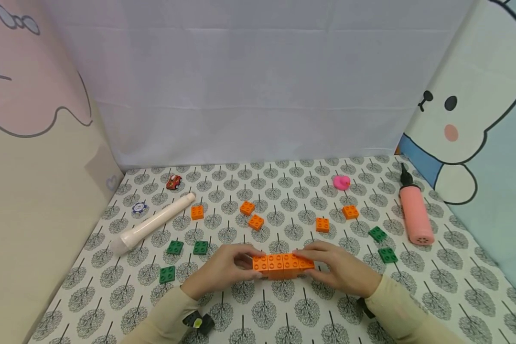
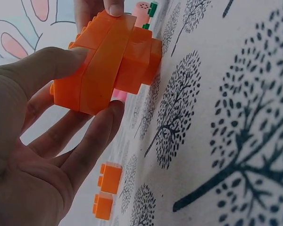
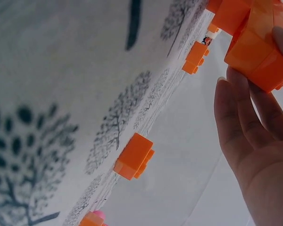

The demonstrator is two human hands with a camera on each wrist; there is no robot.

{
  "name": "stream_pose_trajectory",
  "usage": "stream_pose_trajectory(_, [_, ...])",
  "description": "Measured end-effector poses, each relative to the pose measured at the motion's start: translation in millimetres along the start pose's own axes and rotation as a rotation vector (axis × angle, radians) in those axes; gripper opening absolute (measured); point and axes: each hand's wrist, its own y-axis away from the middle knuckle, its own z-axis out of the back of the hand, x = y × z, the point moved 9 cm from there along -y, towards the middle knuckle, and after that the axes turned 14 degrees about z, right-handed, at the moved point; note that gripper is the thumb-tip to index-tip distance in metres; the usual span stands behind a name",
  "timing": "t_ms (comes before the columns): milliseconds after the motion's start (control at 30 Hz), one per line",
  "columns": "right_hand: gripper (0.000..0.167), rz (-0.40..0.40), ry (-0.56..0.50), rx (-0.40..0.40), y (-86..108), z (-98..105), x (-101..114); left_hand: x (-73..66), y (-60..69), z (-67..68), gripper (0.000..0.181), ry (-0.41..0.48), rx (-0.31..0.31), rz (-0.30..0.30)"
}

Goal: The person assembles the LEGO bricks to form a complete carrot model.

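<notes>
1. 5 loose orange bricks (image 1: 322,224) and 5 green bricks (image 1: 388,255) are lying on the white tablecloth (image 1: 438,329), which is showing black printed trees.
2. The left hand (image 1: 227,269) is pinching an orange block (image 1: 283,266) at its left end between thumb and curved fingers; the right hand (image 1: 341,268) is pinching its right end likewise.
3. The block is spanning the tablecloth's near middle.
4. A white cylinder (image 1: 155,222) is lying left, a pink pump (image 1: 417,215) right.
5. A creased white curtain (image 1: 258,95) is hanging behind, cartoon-printed panels (image 1: 47,191) flanking it.
</notes>
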Motion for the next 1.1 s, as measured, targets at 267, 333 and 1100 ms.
stream_pose_trajectory(267, [0.049, 0.005, -0.002, -0.001, -0.3, 0.9, 0.1, -2.6, -1.1, -1.0, 0.041, -0.039, 0.012, -0.004])
stream_pose_trajectory(333, [0.049, 0.002, -0.003, 0.002, -0.5, 1.0, 0.5, -3.8, -1.1, -1.8, 0.040, -0.059, 0.014, -0.011])
stream_pose_trajectory(1100, [0.049, -0.396, 0.211, 0.097, 20.0, 85.1, -102.5, -15.3, 0.6, -7.6, 0.042, -0.133, 0.005, -0.136])
